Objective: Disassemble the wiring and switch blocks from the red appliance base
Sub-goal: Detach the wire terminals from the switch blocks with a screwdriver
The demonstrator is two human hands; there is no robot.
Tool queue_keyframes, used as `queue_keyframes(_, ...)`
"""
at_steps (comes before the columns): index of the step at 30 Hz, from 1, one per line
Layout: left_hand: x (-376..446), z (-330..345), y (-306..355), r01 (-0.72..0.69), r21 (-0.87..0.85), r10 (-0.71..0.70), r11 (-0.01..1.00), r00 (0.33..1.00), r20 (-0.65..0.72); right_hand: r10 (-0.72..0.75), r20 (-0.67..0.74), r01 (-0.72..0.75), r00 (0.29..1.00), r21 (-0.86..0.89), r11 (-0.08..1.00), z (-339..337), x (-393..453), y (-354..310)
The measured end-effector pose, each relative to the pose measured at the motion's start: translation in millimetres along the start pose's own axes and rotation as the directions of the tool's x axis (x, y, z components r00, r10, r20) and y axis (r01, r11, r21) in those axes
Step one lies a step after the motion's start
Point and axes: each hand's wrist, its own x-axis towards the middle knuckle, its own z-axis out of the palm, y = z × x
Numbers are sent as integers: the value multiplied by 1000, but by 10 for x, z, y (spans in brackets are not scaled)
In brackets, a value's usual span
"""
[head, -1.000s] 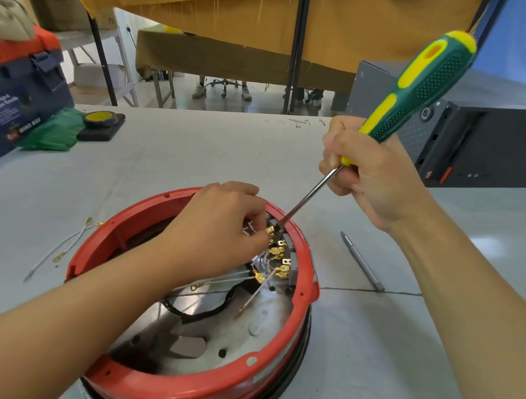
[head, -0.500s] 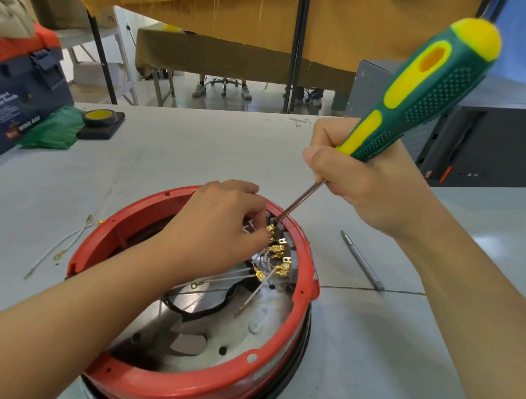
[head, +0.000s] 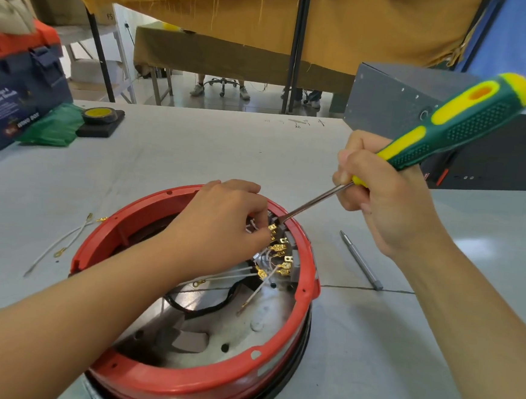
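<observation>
The red appliance base [head: 304, 300] lies open on the table, its metal floor and black cable showing. At its far right inner wall sits a switch block with several brass terminals [head: 279, 251] and thin white wires [head: 233, 275]. My left hand [head: 222, 224] reaches into the base, fingers curled and pinching at the top of the block; what they hold is hidden. My right hand [head: 384, 202] grips a green and yellow screwdriver [head: 456, 120]; its tip sits at the block just inside the rim.
Loose white wires [head: 63, 240] with ring lugs lie left of the base. A grey metal bit [head: 360, 260] lies to the right. A dark computer case [head: 449, 129] stands back right, a blue toolbox [head: 14, 98], green cloth and tape roll [head: 100, 114] back left.
My right hand has tilted the screwdriver handle lower and to the right, levering with the tip held at the block. My left hand stays in place.
</observation>
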Motion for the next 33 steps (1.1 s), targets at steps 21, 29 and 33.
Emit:
queue_keyframes(21,14,12,-4,14,29,-15,999,1000,13,-21,-40,22,999,34,999,-68,-63,70)
queue_keyframes(29,11,-2,14,11,27,-11,1000,1000,13,-145,249,228,958,-349,909,90,48,-176)
queue_keyframes(33,7,-10,14,9,24,-9,1000,1000,24,-118,225,184,967,-300,936,107,114,-153)
